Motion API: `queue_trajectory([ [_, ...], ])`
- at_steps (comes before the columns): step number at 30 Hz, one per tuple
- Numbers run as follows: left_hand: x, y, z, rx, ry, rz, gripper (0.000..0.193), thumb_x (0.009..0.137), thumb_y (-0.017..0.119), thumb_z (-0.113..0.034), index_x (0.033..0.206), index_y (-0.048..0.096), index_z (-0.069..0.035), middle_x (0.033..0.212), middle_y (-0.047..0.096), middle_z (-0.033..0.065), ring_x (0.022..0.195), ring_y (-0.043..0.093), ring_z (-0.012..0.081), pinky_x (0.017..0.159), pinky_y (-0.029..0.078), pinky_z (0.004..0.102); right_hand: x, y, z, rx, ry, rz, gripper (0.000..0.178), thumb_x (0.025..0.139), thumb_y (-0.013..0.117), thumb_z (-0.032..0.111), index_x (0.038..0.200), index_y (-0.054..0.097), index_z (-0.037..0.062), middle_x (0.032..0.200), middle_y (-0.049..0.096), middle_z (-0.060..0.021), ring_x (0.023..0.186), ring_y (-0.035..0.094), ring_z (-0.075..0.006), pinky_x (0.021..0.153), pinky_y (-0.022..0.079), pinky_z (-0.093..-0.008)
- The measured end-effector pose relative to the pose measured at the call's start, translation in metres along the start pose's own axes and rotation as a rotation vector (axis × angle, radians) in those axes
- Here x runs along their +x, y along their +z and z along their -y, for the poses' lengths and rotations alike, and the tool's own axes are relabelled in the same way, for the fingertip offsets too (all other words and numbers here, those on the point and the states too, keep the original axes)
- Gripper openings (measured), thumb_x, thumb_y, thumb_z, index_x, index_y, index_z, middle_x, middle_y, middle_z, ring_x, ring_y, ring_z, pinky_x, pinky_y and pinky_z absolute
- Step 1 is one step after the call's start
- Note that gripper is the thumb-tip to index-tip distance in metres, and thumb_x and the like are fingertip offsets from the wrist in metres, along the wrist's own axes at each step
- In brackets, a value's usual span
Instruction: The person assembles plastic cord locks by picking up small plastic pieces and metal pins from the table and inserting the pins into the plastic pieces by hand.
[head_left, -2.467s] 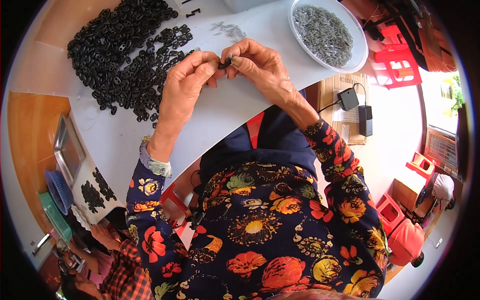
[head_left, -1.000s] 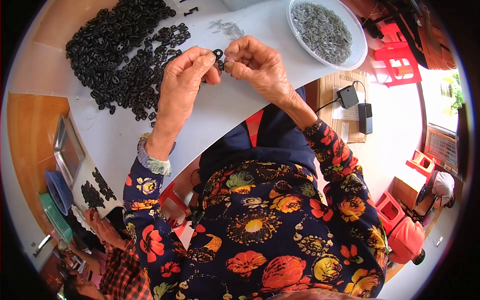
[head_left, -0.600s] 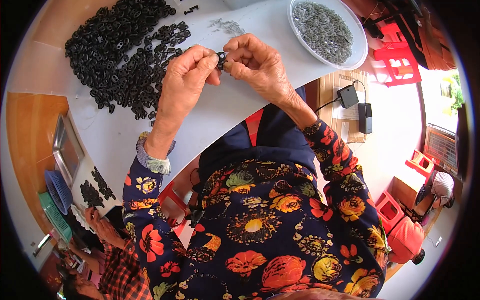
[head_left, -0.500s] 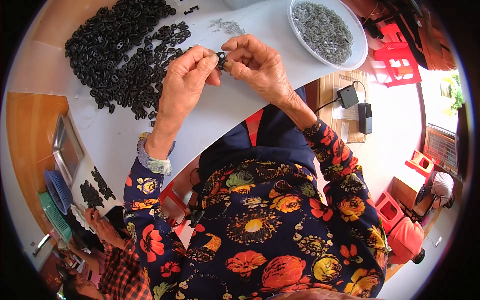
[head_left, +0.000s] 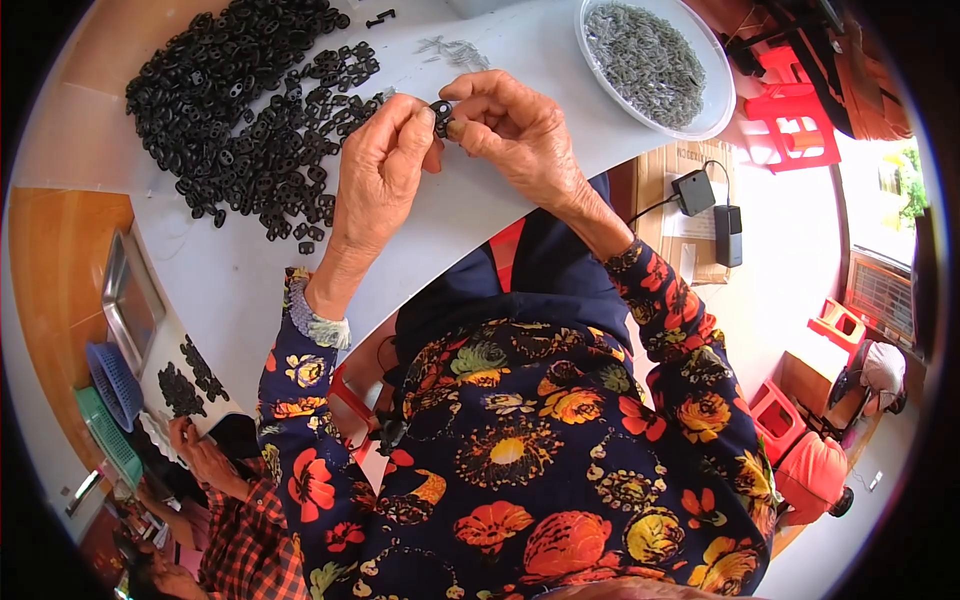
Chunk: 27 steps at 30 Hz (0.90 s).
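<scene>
A small black plastic piece with two holes (head_left: 441,112), like a cord-lock part, is held between my hands above the table. My left hand (head_left: 385,165) pinches it from the left with thumb and forefinger. From the right, the thumb and curled fingers of my right hand (head_left: 522,135) close on its other edge. Fingertips cover part of it, so any smaller part there is hidden. Many similar black pieces (head_left: 240,110) lie heaped left of my hands. Beyond my fingers, a few thin, clear-grey bits (head_left: 455,50), perhaps springs, lie loose on the white table (head_left: 440,225).
A round clear tub (head_left: 722,112) of small grey spring-like parts stands at the table's right edge. On the left are a metal tray (head_left: 128,290), a blue basket (head_left: 112,385) and a co-worker's hand (head_left: 210,460). Red stools (head_left: 800,130) and a carton (head_left: 665,215) are at right.
My left wrist and forearm have shifted slightly to the right, and the left hand has turned a little. The black piece stays between my fingertips; my right hand has barely moved.
</scene>
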<state>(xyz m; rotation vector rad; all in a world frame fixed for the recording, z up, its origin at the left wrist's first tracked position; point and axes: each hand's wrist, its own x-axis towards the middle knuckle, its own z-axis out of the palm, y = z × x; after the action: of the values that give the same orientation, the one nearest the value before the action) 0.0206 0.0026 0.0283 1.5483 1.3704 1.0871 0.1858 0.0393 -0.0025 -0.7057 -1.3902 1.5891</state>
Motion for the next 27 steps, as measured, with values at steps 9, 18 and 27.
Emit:
queue_trajectory([
  [9, -0.002, 0.003, 0.005, -0.059, -0.04, 0.009, 0.023, 0.094, 0.049, -0.019, 0.082, 0.053, -0.001, 0.06, 0.051, 0.0008, 0.057, 0.044, 0.0064, 0.053, 0.039, 0.0235, -0.001, 0.001, -0.001, -0.048, -0.027, 0.002, 0.028, 0.085, 0.057, -0.003, 0.114, 0.056, 0.0001, 0.082, 0.063, -0.0006, 0.078, 0.059, -0.0043, 0.073, 0.049, -0.0206],
  [18, -0.001, 0.007, 0.003, -0.085, -0.068, -0.038, 0.024, 0.094, 0.049, -0.02, 0.083, 0.057, -0.001, 0.061, 0.054, 0.0014, 0.058, 0.046, 0.0064, 0.054, 0.039, 0.0233, -0.001, 0.003, 0.001, 0.005, -0.03, -0.002, 0.028, 0.085, 0.055, -0.004, 0.113, 0.056, -0.0001, 0.081, 0.062, -0.0005, 0.077, 0.06, -0.0059, 0.073, 0.049, -0.0209],
  [27, -0.002, 0.011, 0.004, -0.083, -0.093, -0.077, 0.026, 0.095, 0.049, -0.022, 0.08, 0.056, -0.001, 0.061, 0.053, 0.0002, 0.057, 0.044, 0.0056, 0.053, 0.038, 0.0238, -0.002, 0.0, 0.001, -0.076, -0.03, -0.034, 0.027, 0.084, 0.058, -0.002, 0.111, 0.057, -0.0007, 0.085, 0.063, -0.0009, 0.077, 0.058, -0.0049, 0.073, 0.049, -0.0217],
])
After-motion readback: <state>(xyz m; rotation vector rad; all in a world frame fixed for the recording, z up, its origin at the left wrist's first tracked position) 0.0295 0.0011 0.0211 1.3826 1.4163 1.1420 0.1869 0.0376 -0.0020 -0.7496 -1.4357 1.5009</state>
